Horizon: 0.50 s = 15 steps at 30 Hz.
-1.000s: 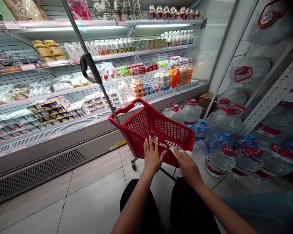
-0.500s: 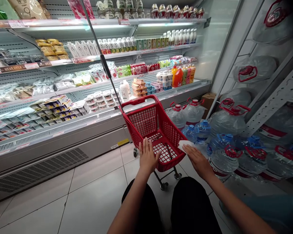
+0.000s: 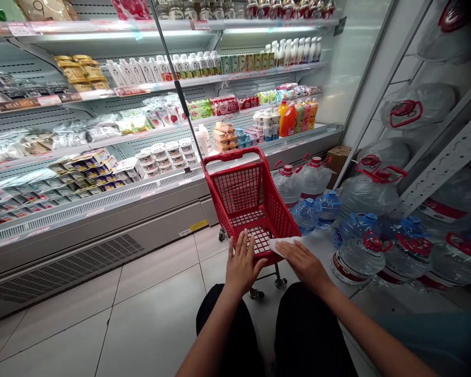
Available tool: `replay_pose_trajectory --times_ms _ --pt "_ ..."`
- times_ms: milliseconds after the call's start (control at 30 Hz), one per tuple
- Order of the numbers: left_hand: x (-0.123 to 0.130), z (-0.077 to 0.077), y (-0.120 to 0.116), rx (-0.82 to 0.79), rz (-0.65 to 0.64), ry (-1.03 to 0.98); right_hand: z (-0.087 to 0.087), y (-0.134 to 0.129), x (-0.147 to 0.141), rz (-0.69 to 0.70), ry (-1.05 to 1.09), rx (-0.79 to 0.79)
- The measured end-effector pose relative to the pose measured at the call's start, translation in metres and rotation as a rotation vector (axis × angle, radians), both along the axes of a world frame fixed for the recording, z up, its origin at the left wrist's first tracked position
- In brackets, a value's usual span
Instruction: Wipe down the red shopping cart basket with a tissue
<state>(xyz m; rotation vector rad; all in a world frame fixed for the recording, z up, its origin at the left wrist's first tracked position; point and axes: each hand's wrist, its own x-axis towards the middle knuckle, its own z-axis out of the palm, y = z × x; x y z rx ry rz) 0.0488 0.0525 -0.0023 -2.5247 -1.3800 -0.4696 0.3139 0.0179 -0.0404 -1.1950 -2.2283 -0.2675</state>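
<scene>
While the person crouched low on the tiled floor (image 3: pixel 141 314), the small red shopping cart (image 3: pixel 255 201) stood just below the centre of the frame, right in front of the knees, so both hands could reach its near rim. The left hand (image 3: pixel 242 263) lay flat and released, fingers spread against the cart's near wall, apparently to steady it. The right hand (image 3: pixel 304 262) pressed a white cloth (image 3: pixel 281 245) onto the rim at the cart's near right corner, palm down, fingers extended over the cloth rather than clenched round it. The cart was a red plastic mesh basket on small castors, empty inside, with a long grey handle pole (image 3: pixel 176 89) rising toward the upper middle of the frame. Large water jugs (image 3: pixel 357 251) crowded the floor just right of it, and a chilled display shelf (image 3: pixel 102 199) of packaged dairy filled the left.
</scene>
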Motion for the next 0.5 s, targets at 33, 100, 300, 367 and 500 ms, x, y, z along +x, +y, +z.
replay_pose_trajectory --times_ms 33,100,300,367,500 --pt "-0.006 0.001 0.001 -0.005 0.011 -0.004 0.002 0.002 0.014 -0.026 0.001 -0.002" --pt "-0.017 0.002 0.005 -0.020 0.039 -0.023 0.004 0.005 0.032 -0.051 -0.007 -0.010" --pt "-0.019 0.008 0.017 -0.072 0.203 -0.125 0.007 -0.001 -0.024 0.007 0.044 -0.011" --pt "-0.010 0.010 0.013 -0.084 0.163 -0.145 0.012 -0.001 -0.054 0.072 0.068 -0.008" --pt "-0.001 0.007 -0.001 -0.097 0.052 -0.223 0.024 0.007 -0.084 0.276 0.052 -0.010"
